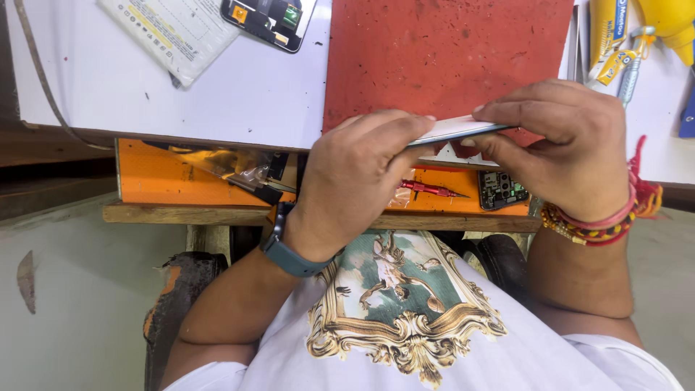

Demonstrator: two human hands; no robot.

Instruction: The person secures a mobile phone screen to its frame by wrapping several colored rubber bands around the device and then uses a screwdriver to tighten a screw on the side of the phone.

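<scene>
Gripping a thin phone (457,129) edge-on at frame centre, the left hand (355,177) and right hand (565,148) pinch its opposite ends above the red mat (441,58).

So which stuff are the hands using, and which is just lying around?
In use: left hand and right hand both pinch the thin phone edge-on.

Lying about: red screwdriver, small circuit part, red mat, white packet, glue tube.
</scene>
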